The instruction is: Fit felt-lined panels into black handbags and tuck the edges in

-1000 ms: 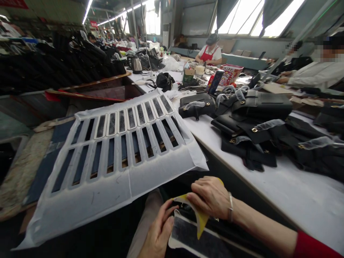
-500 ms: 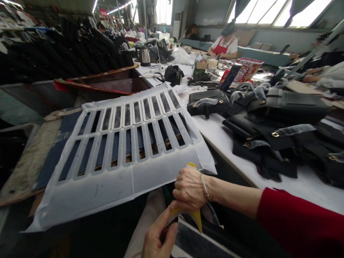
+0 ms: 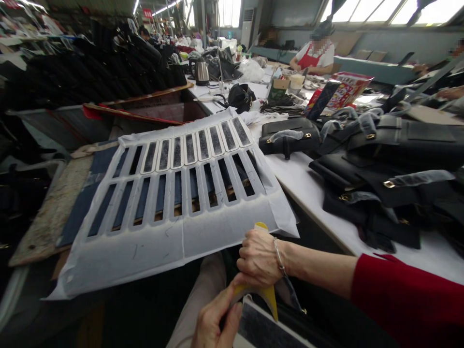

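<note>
My right hand (image 3: 259, 257) is wrapped round a yellow tool (image 3: 268, 296) with a curved lower edge; its top end sticks out above the fist. Just below and to the left, my left hand (image 3: 217, 319) has thumb and forefinger together at the tool's left corner, beside a dark panel with a pale border (image 3: 270, 328). What exactly the left fingers pinch is hard to make out. A black bag part lies under the panel. Beyond my hands, a white sheet (image 3: 145, 251) with long slots holds a row of dark strips with white edges (image 3: 190, 148).
Black bags (image 3: 398, 145) with wrapped handles lie on the white table (image 3: 297, 181) at the right. A kettle (image 3: 201, 72) stands farther back. A person in a red apron (image 3: 311, 58) sits across the table. Stacked black pieces (image 3: 105, 72) fill the left back.
The view has shifted slightly, so the surroundings appear a little farther right. Both hands keep nearly the same hold and place around the yellow tool and panel.
</note>
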Demonstrator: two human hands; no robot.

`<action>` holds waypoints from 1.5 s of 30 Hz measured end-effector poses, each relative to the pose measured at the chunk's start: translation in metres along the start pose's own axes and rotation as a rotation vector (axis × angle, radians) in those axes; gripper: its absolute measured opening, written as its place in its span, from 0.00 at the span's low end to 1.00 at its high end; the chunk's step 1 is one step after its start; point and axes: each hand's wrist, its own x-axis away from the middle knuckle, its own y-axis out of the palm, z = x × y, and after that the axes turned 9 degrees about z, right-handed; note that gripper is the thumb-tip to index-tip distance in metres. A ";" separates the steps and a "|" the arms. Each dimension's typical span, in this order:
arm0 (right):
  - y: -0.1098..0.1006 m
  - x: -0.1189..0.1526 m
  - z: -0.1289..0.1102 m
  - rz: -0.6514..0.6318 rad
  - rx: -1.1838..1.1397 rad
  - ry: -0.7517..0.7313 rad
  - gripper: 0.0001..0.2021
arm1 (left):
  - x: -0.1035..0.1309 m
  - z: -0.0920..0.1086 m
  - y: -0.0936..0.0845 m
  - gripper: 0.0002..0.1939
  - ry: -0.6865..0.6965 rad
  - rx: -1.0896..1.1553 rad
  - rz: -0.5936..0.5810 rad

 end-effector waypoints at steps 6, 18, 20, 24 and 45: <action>0.001 0.004 -0.007 -0.071 -0.009 0.067 0.25 | -0.001 0.006 -0.002 0.22 -0.004 -0.032 -0.018; 0.008 0.010 -0.023 -0.083 0.030 0.241 0.27 | 0.000 0.006 -0.004 0.23 0.045 -0.097 -0.023; 0.007 0.011 -0.026 -0.097 0.035 0.264 0.26 | 0.000 0.007 -0.005 0.22 0.054 -0.109 -0.025; 0.005 0.011 -0.029 -0.119 0.035 0.292 0.26 | -0.001 0.008 -0.009 0.22 0.068 -0.162 -0.100; 0.002 0.029 -0.064 -0.113 -0.131 0.541 0.29 | -0.013 0.018 -0.018 0.22 -0.014 -0.007 -0.310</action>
